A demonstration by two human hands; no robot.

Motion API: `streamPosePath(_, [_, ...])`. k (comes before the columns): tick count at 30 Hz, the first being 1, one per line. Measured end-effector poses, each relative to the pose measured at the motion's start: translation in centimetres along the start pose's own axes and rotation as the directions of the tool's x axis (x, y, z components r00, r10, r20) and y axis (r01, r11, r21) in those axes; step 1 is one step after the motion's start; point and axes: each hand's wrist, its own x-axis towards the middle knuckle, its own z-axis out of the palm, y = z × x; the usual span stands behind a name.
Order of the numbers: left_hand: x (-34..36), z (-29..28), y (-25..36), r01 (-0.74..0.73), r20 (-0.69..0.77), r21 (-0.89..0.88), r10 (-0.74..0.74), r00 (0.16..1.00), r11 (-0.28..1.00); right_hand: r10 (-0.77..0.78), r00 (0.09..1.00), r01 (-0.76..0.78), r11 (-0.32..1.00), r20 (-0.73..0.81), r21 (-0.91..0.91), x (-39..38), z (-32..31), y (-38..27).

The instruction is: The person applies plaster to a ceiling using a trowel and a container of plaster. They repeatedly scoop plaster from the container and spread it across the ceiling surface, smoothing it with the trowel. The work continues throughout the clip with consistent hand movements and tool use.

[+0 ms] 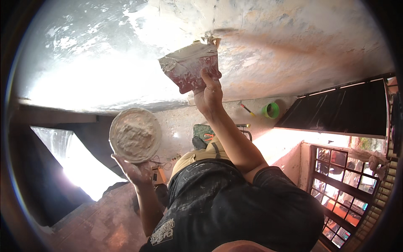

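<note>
My right hand (206,94) grips a wide putty knife (191,65) with a reddish, putty-smeared body. Its blade edge is up at the pale, patchy wall (268,46), where a small lump of putty (208,38) sits by the corner of the blade. Lower and to the left, my left hand (136,170) supports a round bowl (158,140) from beneath and along its near rim. Whitish putty (134,133) is heaped inside the bowl. Putty dusts the fingers of the left hand.
Below the wall lie a hammer (247,109) and a green bucket (271,110). A dark panel (336,111) and a barred window (342,187) stand to the right. Orange-handled pliers (208,136) and cables (157,161) are near my feet. Bright light enters at left.
</note>
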Motion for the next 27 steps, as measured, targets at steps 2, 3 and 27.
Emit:
streamPosePath(2, [-0.2, -1.1, 0.6, -0.017, -0.028, 0.043, 0.018, 0.999, 0.999, -0.036, 0.999, 0.036, 0.999, -0.005, -0.012, 0.4, 0.4, 0.3])
streamPosePath(3, [0.1, -1.9, 0.6, -0.016, -0.05, 0.052, 0.019, 0.999, 0.999, -0.048, 0.999, 0.048, 0.999, -0.026, -0.005, 0.6, 0.3, 0.5])
streamPosePath(27, [0.4, -3.3, 2.3, -0.016, -0.153, 0.165, 0.042, 0.987, 0.986, -0.66, 0.749, 0.322, 0.293, 0.053, -0.9, 8.0, 12.3, 5.0])
